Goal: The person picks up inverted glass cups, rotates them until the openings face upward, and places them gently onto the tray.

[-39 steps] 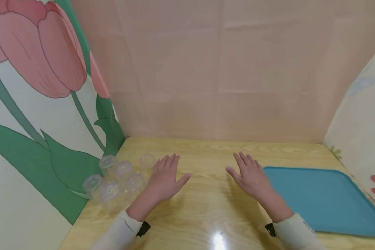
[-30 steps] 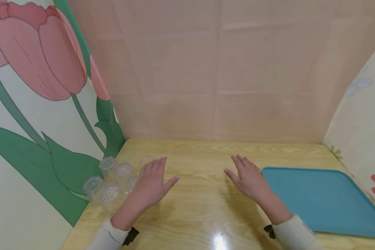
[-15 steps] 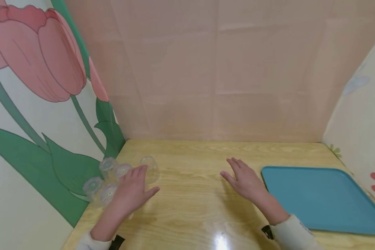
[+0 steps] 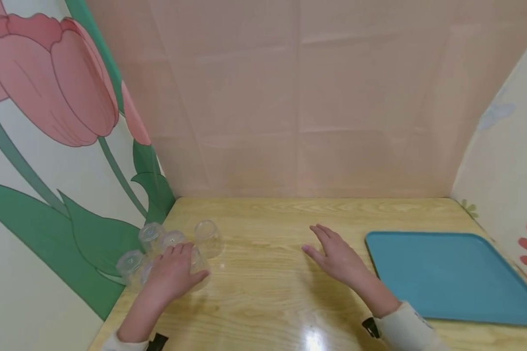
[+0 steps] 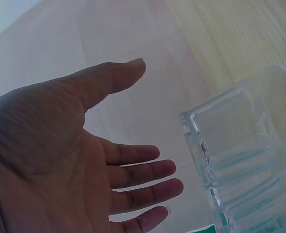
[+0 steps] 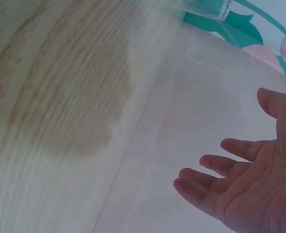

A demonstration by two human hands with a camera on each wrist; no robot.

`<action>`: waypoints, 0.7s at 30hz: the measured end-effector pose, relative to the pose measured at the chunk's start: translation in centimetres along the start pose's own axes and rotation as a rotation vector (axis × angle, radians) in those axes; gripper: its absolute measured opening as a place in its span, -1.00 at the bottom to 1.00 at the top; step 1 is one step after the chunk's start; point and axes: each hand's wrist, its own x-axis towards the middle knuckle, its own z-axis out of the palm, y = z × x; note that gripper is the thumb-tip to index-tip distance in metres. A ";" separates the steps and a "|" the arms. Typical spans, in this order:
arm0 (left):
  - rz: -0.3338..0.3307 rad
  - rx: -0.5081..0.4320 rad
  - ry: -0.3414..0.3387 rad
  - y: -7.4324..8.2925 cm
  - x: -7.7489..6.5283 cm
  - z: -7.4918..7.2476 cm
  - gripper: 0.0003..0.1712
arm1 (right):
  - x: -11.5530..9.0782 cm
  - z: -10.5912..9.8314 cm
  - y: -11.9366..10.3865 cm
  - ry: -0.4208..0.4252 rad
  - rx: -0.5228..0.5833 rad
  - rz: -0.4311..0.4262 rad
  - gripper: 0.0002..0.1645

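Observation:
Several clear glasses stand close together, seemingly upside down, at the left of the wooden table. My left hand (image 4: 169,275) hovers over the front ones with thumb spread, hiding part of the group. One glass (image 4: 199,268) shows beside its thumb; another glass (image 4: 208,239) stands behind, a little to the right. In the left wrist view, a gap separates the loosely extended fingers from the nearest glass (image 5: 230,131), and the palm holds nothing. My right hand (image 4: 338,258) hangs over the middle right of the table, fingers relaxed and holding nothing, left of the blue tray (image 4: 452,275).
The wooden table (image 4: 263,292) meets a pink backdrop (image 4: 241,107) at the back. A panel with a tulip picture (image 4: 61,87) rises on the left, right beside the glasses. Another white panel (image 4: 514,161) borders the tray side.
My left hand has moved left and toward the near edge, from right of the glasses to over the front ones. The right hand has drifted slightly left. The glasses and tray stay put.

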 end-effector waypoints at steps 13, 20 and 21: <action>-0.033 0.006 -0.055 -0.7 0.3 0.3 -0.08 | 0.1 1.0 -0.6 -0.027 0.087 -0.014 -0.11; -0.055 0.009 -0.055 -1.4 0.6 0.8 -0.09 | 0.2 1.4 -1.3 -0.033 0.109 -0.010 -0.13; -0.056 0.011 -0.055 -1.5 0.7 0.9 -0.09 | 0.2 1.5 -1.4 -0.035 0.108 -0.009 -0.13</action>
